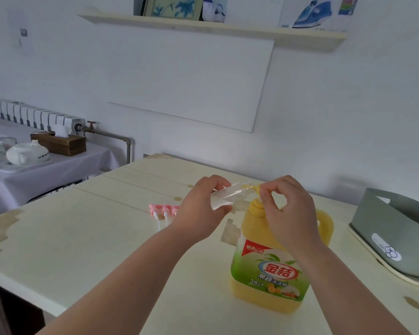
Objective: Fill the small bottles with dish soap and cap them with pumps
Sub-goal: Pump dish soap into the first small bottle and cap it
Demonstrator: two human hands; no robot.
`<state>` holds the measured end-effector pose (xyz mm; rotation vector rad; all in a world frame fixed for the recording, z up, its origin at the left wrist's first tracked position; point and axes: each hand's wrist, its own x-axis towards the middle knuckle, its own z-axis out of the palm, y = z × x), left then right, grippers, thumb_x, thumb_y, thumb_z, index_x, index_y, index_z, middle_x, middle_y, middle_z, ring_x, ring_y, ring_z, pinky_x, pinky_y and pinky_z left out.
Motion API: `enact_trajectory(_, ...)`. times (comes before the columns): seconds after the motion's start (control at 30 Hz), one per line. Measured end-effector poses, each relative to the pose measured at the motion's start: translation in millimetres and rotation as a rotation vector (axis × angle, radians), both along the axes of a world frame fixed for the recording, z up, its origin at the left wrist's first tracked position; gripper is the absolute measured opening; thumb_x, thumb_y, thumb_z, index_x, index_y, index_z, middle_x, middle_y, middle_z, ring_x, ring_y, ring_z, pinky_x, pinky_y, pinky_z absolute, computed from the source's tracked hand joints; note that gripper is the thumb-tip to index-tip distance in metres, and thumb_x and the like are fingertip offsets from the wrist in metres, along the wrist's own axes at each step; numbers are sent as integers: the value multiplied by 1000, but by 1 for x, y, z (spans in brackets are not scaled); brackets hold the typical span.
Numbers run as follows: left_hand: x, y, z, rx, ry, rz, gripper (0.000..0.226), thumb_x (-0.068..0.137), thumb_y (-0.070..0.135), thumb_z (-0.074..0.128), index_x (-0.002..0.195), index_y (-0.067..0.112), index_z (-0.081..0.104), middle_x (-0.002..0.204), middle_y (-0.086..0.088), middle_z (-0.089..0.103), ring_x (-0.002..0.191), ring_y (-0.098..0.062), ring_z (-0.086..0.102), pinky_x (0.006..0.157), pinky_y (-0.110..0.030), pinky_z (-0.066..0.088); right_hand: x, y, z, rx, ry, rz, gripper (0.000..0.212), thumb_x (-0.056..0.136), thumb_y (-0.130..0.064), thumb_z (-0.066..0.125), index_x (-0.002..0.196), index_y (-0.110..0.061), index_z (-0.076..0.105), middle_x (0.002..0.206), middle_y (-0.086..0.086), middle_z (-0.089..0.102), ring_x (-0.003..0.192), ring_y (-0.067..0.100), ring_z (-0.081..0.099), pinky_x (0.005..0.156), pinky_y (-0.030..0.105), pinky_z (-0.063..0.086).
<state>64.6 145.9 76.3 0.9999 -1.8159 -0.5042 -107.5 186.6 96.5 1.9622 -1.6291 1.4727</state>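
Observation:
A big yellow dish soap jug (pixel 273 259) with a green and red label stands on the pale table (pixel 87 238). My left hand (pixel 203 209) grips a small clear bottle (pixel 224 198), held tilted above the table with its mouth toward the jug's yellow top (pixel 255 209). My right hand (pixel 288 209) hovers over the jug's top and pinches something small and yellowish at the bottle's mouth; what it is I cannot tell. Three pink pumps (pixel 163 210) with white tubes lie side by side on the table, partly hidden behind my left hand.
A grey-green basket (pixel 394 238) sits on a cream tray at the table's right edge. To the left stands a cloth-covered side table with a teapot (pixel 27 153), glasses and a wooden tissue box (pixel 61 141). A wall shelf hangs above.

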Motion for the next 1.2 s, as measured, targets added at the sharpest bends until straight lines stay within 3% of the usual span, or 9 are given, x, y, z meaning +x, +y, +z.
enact_trajectory(0.27, -2, 2, 8, -41, 29, 28, 34, 80, 13, 70, 107, 29, 55, 107, 11, 54, 92, -7, 54, 76, -15, 43, 3, 1, 9, -6, -42, 8, 9, 89, -15, 63, 82, -20, 66, 84, -11, 60, 87, 0, 55, 73, 5, 36)
enact_trajectory(0.37, -3, 2, 8, -34, 11, 25, 35, 80, 11, 69, 107, 28, 55, 104, 13, 52, 89, -6, 53, 70, -5, 39, 3, -4, 9, 30, -38, -4, 12, 86, -13, 65, 75, -18, 62, 79, -10, 56, 82, 4, 54, 68, 11, 37)
enact_trajectory(0.5, -3, 3, 7, -15, -7, 34, 35, 81, 9, 68, 107, 28, 55, 103, 14, 50, 88, -5, 53, 67, -4, 38, 5, -5, 8, 45, -8, -15, 15, 84, -12, 65, 71, -17, 59, 76, -9, 53, 78, 7, 52, 66, 16, 38)
enact_trajectory(0.77, -3, 5, 11, -20, 7, 35, 33, 81, 13, 68, 101, 33, 50, 105, 12, 53, 90, -7, 55, 69, -9, 41, 3, 0, 13, -2, -2, 5, 11, 87, -14, 62, 78, -20, 62, 84, -11, 58, 86, 2, 54, 73, 14, 39)
enact_trajectory(1.2, -4, 3, 3, -31, -14, 42, 35, 80, 12, 69, 98, 34, 49, 104, 13, 53, 90, -6, 55, 68, -7, 40, 3, -1, 8, 59, 15, 3, 12, 86, -14, 63, 76, -19, 59, 79, -13, 53, 84, 2, 51, 69, 12, 37)
